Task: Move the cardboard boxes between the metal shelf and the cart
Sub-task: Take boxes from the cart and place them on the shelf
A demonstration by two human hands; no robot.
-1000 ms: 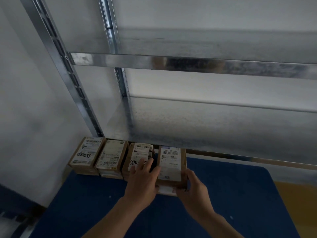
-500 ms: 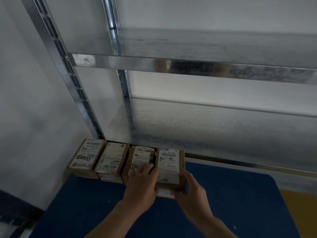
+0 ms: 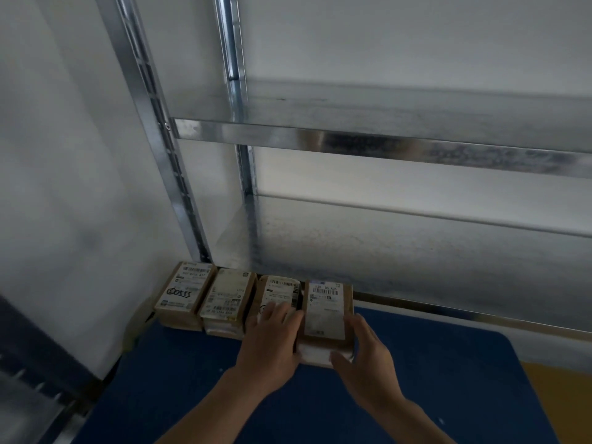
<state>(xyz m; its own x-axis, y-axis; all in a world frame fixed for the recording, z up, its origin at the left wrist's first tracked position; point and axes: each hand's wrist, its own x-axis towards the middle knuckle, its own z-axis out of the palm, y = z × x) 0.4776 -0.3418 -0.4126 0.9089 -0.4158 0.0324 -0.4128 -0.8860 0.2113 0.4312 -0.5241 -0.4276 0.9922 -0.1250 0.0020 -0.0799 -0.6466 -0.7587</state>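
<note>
Several small cardboard boxes with white labels stand in a row at the far edge of the blue cart top [image 3: 432, 395]. The rightmost box [image 3: 325, 310] sits on another box beneath it, and both my hands clasp it. My left hand [image 3: 272, 341] presses its left side and partly covers the neighbouring box [image 3: 277, 293]. My right hand [image 3: 365, 357] wraps its right side and front corner. Two more boxes stand further left, one with black handwriting [image 3: 184, 291] and one with a faded label [image 3: 229, 294]. The metal shelf [image 3: 384, 145] rises behind them.
Both visible shelf levels hold nothing. A slotted metal upright [image 3: 153, 123] runs along the left beside a white wall. A yellow floor patch [image 3: 563, 398] shows to the right of the cart. A dark ribbed object [image 3: 28, 363] sits at the lower left.
My hands stay on the rightmost box, which has barely shifted. The view has tilted slightly upward and to the left, so the box row sits a little higher in the frame.
</note>
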